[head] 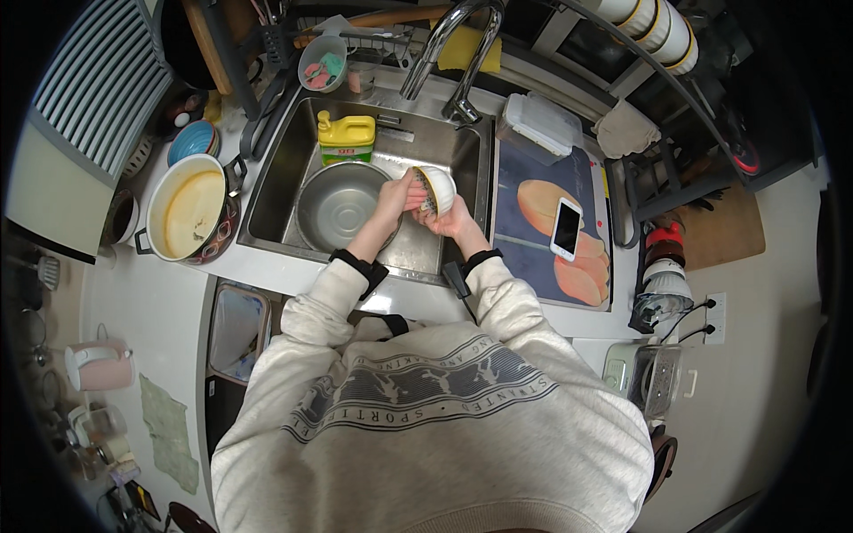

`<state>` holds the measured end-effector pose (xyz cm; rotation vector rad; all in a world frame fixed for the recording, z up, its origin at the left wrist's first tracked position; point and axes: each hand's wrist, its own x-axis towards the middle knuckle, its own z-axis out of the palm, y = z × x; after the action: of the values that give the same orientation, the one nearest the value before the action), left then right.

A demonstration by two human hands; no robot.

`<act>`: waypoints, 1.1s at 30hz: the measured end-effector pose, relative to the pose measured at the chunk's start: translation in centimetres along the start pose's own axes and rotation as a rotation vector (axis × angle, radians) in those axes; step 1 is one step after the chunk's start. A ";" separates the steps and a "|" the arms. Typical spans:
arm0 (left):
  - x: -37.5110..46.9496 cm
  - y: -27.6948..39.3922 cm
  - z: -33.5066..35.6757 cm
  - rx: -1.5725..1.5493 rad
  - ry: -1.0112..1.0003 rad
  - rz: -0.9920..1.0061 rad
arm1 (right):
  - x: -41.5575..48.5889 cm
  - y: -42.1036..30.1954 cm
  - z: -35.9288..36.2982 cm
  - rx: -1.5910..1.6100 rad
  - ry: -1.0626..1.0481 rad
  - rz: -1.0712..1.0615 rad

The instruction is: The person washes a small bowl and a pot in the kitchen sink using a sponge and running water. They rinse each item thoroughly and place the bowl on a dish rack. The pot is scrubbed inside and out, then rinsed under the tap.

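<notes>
Above the steel sink (426,256), a small white bowl (441,186) with a dark patterned, gold-edged rim is tipped on its side, its mouth toward the left. My right hand (450,220) supports it from below and is shut on it. At the rim is my left hand (398,196), palm partly showing and fingers extended across the bowl's mouth; whether they grip it is unclear. Beneath my left hand, a round metal basin (340,206) rests in the sink. Behind the basin stands a yellow jug of liquid (348,136) with a green label.
A chrome faucet (426,53) arches over the sink's back. On the right, a phone (566,230) lies on a dark printed mat (526,266), with a clear plastic container (540,123) behind. Left of the sink stand a stained white pot (190,206) and blue bowls (193,141).
</notes>
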<state>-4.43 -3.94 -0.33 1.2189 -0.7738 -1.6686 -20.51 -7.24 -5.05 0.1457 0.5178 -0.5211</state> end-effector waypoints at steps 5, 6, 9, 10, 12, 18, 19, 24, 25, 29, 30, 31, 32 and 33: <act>0.6 1.4 2.0 -0.140 0.064 -0.139 | 1.1 1.0 -0.5 -0.062 0.003 -0.096; 0.7 1.5 2.1 -0.118 0.086 -0.124 | 1.2 1.1 -0.6 -0.069 0.002 -0.115; 1.3 1.1 2.3 -0.083 0.123 -0.109 | 1.0 1.2 -0.9 -0.081 -0.003 -0.155; 1.5 0.8 2.4 -0.090 0.129 -0.107 | 0.9 1.2 -1.0 -0.081 -0.008 -0.156; 1.9 0.3 2.6 -0.063 0.146 -0.076 | 0.7 1.3 -1.0 -0.063 -0.020 -0.143; 2.3 0.8 2.1 -0.100 0.248 -0.005 | -0.9 0.1 1.4 -0.354 0.208 -0.203; 2.1 1.2 1.8 -0.137 0.235 -0.001 | -1.5 -0.9 2.2 -0.377 0.268 -0.184; 1.0 2.8 0.5 -0.190 0.237 0.049 | -4.0 -5.3 3.6 -0.882 0.474 -0.862; 0.9 3.0 0.3 -0.180 0.248 0.063 | -3.7 -5.2 3.0 -0.875 0.523 -0.972; 0.7 3.1 -0.1 -0.061 0.336 0.048 | 1.1 -0.2 -1.5 -1.167 0.804 -0.979; 0.7 3.0 -0.2 -0.099 0.346 0.054 | 1.9 1.1 -2.6 -1.154 0.657 -0.509; 0.7 2.8 -0.2 -0.139 0.357 0.059 | 2.3 1.3 -2.9 -1.466 0.718 -0.024; 0.8 2.9 -0.3 -0.187 0.363 0.055 | 2.7 2.0 -3.0 -1.681 0.865 -0.222; 0.9 2.9 -0.4 -0.179 0.380 0.072 | 2.4 1.5 -2.6 -1.873 0.911 -0.266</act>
<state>-3.23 -5.90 1.75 1.3113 -0.4201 -1.3593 -19.07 -6.33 -8.51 -1.5635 1.7261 -0.0164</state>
